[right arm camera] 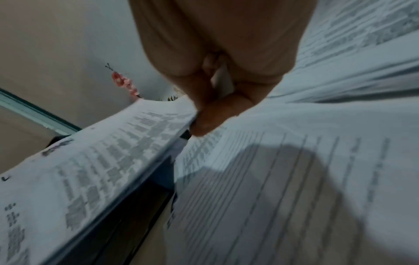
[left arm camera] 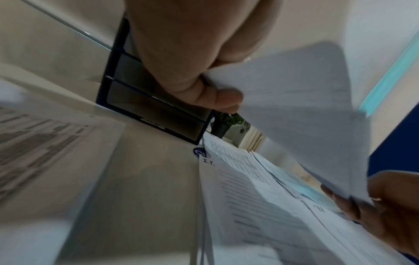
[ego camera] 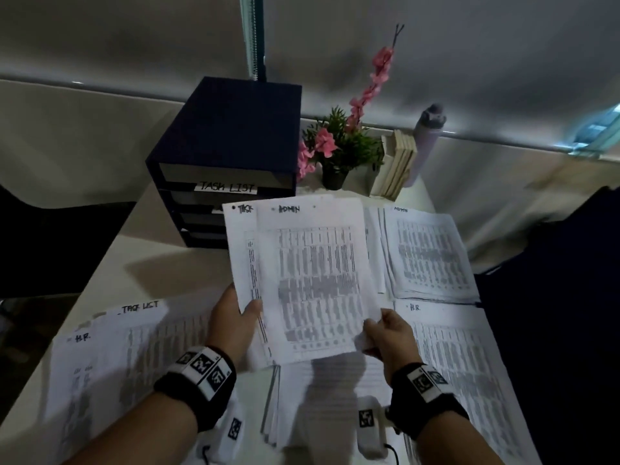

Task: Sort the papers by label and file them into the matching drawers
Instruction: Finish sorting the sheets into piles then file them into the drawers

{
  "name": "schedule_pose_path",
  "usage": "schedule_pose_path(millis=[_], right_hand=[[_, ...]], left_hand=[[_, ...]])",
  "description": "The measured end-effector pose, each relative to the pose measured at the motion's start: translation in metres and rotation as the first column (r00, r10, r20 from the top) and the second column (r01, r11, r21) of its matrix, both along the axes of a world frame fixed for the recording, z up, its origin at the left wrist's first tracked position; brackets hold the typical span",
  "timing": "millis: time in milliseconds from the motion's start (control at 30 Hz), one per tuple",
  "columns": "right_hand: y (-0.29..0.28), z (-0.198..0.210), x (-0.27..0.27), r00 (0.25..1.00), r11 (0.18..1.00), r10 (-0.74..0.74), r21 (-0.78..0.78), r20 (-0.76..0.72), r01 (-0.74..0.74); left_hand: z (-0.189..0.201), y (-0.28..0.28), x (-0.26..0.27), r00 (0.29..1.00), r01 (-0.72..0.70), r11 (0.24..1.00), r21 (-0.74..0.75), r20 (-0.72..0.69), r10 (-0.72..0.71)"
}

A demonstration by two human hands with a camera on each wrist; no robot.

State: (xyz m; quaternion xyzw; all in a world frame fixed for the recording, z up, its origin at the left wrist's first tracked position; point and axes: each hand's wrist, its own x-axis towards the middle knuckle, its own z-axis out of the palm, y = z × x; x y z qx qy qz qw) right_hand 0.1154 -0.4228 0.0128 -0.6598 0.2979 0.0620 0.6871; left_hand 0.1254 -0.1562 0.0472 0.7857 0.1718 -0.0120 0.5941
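I hold a small sheaf of printed papers above the table. The front sheet point(ego camera: 315, 280) is labelled ADMIN; a sheet behind it point(ego camera: 240, 229) shows TASK. My left hand point(ego camera: 240, 317) grips the sheaf's lower left edge, thumb on top. My right hand point(ego camera: 385, 330) pinches the ADMIN sheet's lower right corner point(right arm camera: 158, 125). The dark drawer unit point(ego camera: 228, 135) stands behind, its top drawer labelled TASK LIST point(ego camera: 226, 187). Sorted piles lie around: ADMIN point(ego camera: 432, 253), H.R. point(ego camera: 453, 357), TASK LIST point(ego camera: 144, 327), and an I.T. sheet point(left arm camera: 238, 188) beneath.
A potted plant with pink flowers point(ego camera: 339, 146), a row of books point(ego camera: 397, 162) and a grey bottle point(ego camera: 429, 132) stand at the back of the white table point(ego camera: 161, 263). More papers point(ego camera: 322, 397) lie under my wrists. Dark chairs flank the table.
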Motion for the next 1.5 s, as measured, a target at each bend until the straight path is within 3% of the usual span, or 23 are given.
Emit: schedule_pose_path(millis=[167, 433, 667, 800, 900, 933, 967, 1033, 1100, 1133, 1200, 1333, 1400, 1500], right_hand=[[-0.063, -0.016, 0.032, 0.958, 0.934, -0.283, -0.216, 0.033, 0.284], [-0.161, 0.011, 0.091, 0.927, 0.83, -0.364, -0.419, 0.092, 0.367], [-0.214, -0.013, 0.121, 0.94, 0.703, -0.34, -0.663, 0.004, 0.257], [-0.195, 0.007, 0.123, 0.956, 0.582, -0.277, -0.809, -0.096, 0.088], [-0.156, 0.017, 0.12, 0.992, 0.505, -0.121, -0.862, -0.019, 0.045], [-0.139, 0.018, 0.117, 0.999, 0.548, 0.004, -0.836, 0.045, 0.036], [-0.121, 0.016, 0.113, 0.989, 0.649, 0.113, -0.761, 0.095, -0.001], [-0.084, 0.015, 0.097, 0.965, 0.86, 0.258, -0.467, 0.049, -0.206], [-0.054, 0.009, 0.08, 0.919, 0.902, 0.389, -0.178, -0.06, -0.393], [-0.044, 0.002, 0.073, 0.907, 0.901, 0.413, -0.107, -0.077, -0.42], [-0.031, -0.01, 0.066, 0.931, 0.923, 0.358, -0.124, -0.066, -0.364], [-0.035, -0.016, 0.082, 0.996, 0.915, 0.094, -0.394, 0.006, -0.084], [-0.043, -0.012, 0.098, 0.999, 0.843, 0.0, -0.537, 0.034, 0.019], [-0.05, -0.009, 0.126, 0.998, 0.807, -0.027, -0.589, 0.048, 0.051]], left_hand=[[-0.012, -0.026, 0.008, 0.994, 0.08, 0.988, 0.133, -0.091, -0.069], [-0.037, -0.053, 0.011, 0.97, 0.16, 0.971, 0.176, -0.213, -0.121], [-0.053, -0.059, 0.008, 0.953, 0.19, 0.97, 0.151, -0.266, -0.145], [-0.054, -0.06, 0.011, 0.957, 0.19, 0.973, 0.129, -0.248, -0.154], [-0.053, -0.061, 0.015, 0.96, 0.188, 0.974, 0.123, -0.231, -0.156], [-0.052, -0.062, 0.016, 0.962, 0.187, 0.974, 0.126, -0.225, -0.155], [-0.05, -0.063, 0.018, 0.963, 0.186, 0.974, 0.13, -0.219, -0.155], [-0.049, -0.063, 0.021, 0.966, 0.18, 0.975, 0.131, -0.209, -0.15], [-0.05, -0.06, 0.025, 0.969, 0.172, 0.977, 0.128, -0.199, -0.145], [-0.051, -0.058, 0.027, 0.969, 0.168, 0.978, 0.122, -0.202, -0.141], [-0.055, -0.055, 0.03, 0.972, 0.149, 0.985, 0.087, -0.198, -0.129], [-0.061, -0.043, 0.028, 0.984, 0.099, 0.995, 0.022, -0.153, -0.095], [-0.063, -0.03, 0.025, 0.986, 0.079, 0.993, 0.084, -0.151, -0.066], [-0.064, -0.003, 0.017, 0.989, 0.041, 0.972, 0.231, -0.149, -0.006]])
